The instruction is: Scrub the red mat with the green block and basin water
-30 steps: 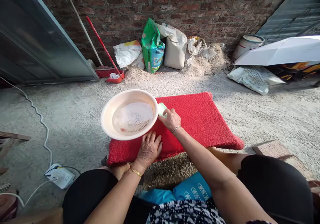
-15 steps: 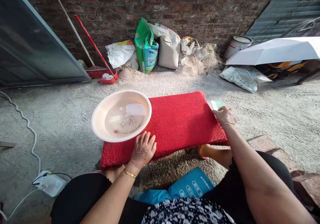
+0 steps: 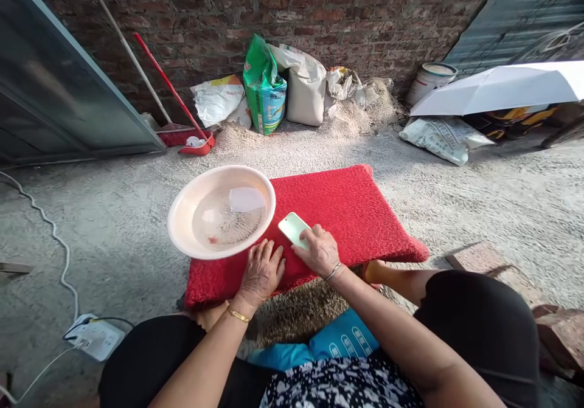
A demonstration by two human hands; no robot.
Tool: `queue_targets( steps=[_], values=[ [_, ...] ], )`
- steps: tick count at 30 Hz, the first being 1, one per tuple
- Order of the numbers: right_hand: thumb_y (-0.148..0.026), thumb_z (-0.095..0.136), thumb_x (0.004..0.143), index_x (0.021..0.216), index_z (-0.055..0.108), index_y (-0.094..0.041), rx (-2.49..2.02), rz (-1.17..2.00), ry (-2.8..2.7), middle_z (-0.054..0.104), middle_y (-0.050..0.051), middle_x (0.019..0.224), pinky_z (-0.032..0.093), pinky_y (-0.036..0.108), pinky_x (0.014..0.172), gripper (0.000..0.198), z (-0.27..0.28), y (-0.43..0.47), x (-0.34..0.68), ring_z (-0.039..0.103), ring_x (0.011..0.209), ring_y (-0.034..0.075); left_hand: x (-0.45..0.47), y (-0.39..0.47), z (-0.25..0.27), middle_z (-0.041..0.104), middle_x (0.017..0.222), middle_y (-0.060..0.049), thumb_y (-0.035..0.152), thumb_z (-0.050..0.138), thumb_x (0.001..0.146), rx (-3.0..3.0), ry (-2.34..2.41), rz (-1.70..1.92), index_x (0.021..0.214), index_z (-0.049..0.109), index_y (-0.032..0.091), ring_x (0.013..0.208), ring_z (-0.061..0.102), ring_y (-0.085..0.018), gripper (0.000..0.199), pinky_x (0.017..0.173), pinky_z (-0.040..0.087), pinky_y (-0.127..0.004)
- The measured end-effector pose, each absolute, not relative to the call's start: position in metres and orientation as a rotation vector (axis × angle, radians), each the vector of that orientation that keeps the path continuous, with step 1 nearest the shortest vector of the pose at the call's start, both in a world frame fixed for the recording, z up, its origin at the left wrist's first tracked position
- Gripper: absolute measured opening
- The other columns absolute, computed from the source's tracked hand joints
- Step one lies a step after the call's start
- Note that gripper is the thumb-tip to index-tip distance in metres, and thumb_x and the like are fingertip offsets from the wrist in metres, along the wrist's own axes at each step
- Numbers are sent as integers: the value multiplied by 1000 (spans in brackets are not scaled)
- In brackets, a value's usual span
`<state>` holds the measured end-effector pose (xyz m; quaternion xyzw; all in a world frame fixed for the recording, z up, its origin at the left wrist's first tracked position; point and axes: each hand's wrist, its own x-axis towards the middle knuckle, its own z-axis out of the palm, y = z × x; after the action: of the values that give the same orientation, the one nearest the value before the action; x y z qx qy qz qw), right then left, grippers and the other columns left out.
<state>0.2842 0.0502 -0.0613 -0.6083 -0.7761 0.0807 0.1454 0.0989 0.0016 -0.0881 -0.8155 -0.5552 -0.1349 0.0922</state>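
My right hand (image 3: 319, 252) grips a flat, pale green rounded rectangle (image 3: 292, 229) with a light rim and a small dark mark near its far end; its underside and exact kind are hidden. It is low over the red plush cloth (image 3: 340, 213), and I cannot tell whether it touches. Spread out with fingers extended, my left hand (image 3: 263, 272) rests on the cloth's near side. The cloth covers a low, flat support in front of my knees. Just beyond my left hand, on the cloth's left end, sits a cream basin (image 3: 177, 222) with water and bits of debris in it.
Between my legs lies a blue bag (image 3: 347, 335). A power strip (image 3: 97, 337) with cables lies at left. A red dustpan (image 3: 201, 145) and several sacks (image 3: 306, 89) stand by the brick wall; a white umbrella (image 3: 506, 89) is at right, bricks (image 3: 488, 259) nearer.
My right hand has swept the pale green piece leftward from the cloth's right edge to near my left hand. My left hand and the basin have hardly moved.
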Motion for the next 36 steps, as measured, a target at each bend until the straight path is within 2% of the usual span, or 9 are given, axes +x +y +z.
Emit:
queue_targets(
  steps=[8, 14, 18, 22, 28, 32, 36],
  values=[
    [-61, 52, 79, 94, 65, -26, -2263, 123, -1788, 52, 4, 92, 36, 28, 63, 40, -67, 82, 420, 52, 70, 16, 100, 2, -90, 59, 121, -15, 30, 49, 89, -2411, -1657, -456, 115, 62, 18, 118, 49, -30, 31, 99, 37, -47],
    [-65, 52, 75, 91, 66, -24, -2566, 75, -1355, 53, 12, 94, 38, 38, 65, 46, -51, 83, 516, 54, 73, 23, 102, 1, -87, 59, 120, -14, 29, 49, 88, -2410, -1664, -492, 115, 62, 19, 118, 49, -29, 31, 100, 37, -47],
    [-65, 54, 73, 90, 65, -24, -2482, 93, -1327, 53, 10, 93, 39, 37, 65, 46, -39, 85, 486, 55, 74, 23, 102, 0, -87, 59, 121, -14, 30, 49, 89, -2403, -1667, -483, 115, 62, 19, 118, 49, -29, 31, 100, 36, -47],
    [-63, 55, 74, 91, 64, -26, -2223, 244, -1623, 52, 3, 93, 38, 29, 64, 41, -41, 93, 384, 53, 71, 17, 101, -1, -87, 59, 122, -14, 31, 48, 89, -2404, -1675, -463, 115, 62, 19, 118, 49, -29, 32, 100, 36, -46],
    [-58, 57, 78, 97, 64, -27, -1916, 327, -2046, 54, 3, 93, 35, 25, 64, 37, -56, 106, 266, 54, 71, 14, 102, 0, -87, 58, 122, -14, 31, 47, 90, -2416, -1680, -423, 116, 62, 18, 118, 49, -30, 33, 99, 36, -47],
    [-58, 57, 78, 101, 64, -28, -1931, 289, -2094, 53, 4, 96, 36, 26, 66, 39, -62, 113, 277, 54, 74, 15, 102, 0, -86, 58, 123, -14, 31, 47, 90, -2420, -1684, -424, 117, 61, 18, 119, 48, -30, 33, 100, 35, -47],
    [-61, 55, 76, 98, 64, -27, -2190, 283, -1813, 52, 4, 97, 38, 28, 67, 41, -62, 121, 347, 54, 74, 17, 102, 0, -87, 58, 122, -13, 32, 46, 90, -2418, -1680, -445, 116, 61, 19, 119, 48, -30, 32, 101, 35, -47]
  ],
)
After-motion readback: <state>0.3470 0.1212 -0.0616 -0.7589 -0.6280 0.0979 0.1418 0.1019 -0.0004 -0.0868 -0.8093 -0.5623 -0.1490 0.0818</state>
